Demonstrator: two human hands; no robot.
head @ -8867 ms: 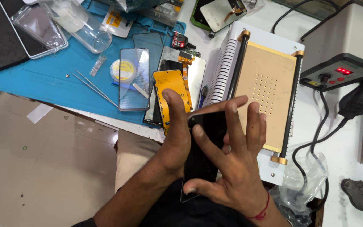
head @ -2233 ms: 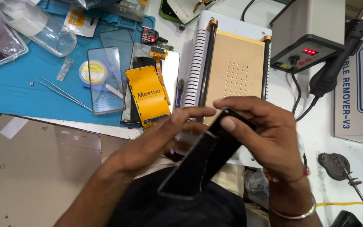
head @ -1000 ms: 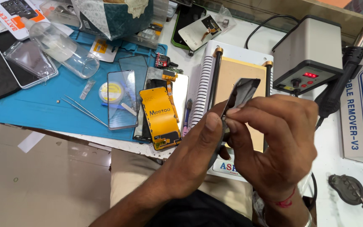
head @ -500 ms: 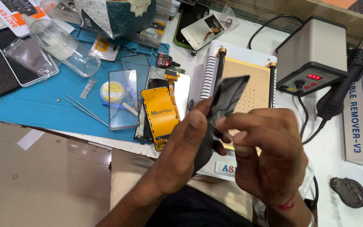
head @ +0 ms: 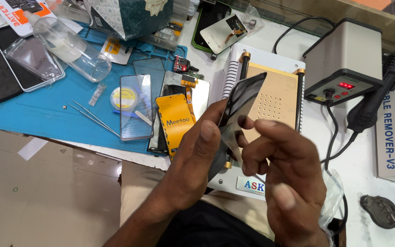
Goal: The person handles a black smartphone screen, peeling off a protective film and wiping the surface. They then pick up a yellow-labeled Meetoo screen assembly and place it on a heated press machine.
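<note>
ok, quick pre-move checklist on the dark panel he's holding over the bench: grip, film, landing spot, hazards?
1. Left hand grips the dark screen panel, thumb on its near edge: ok.
2. Right hand pinches a thin clear film at the panel's lower part: ok; whether it is peeling free, cannot tell.
3. Panel is held tilted, clear of the tan perforated plate: ok.
4. Plate surface behind the panel is bare where visible: ok; the hidden part, cannot tell.
5. Hot-air handle is parked to the right, away from both hands: ok.
6. Tweezers lie on the blue mat, within sight: ok.
</note>
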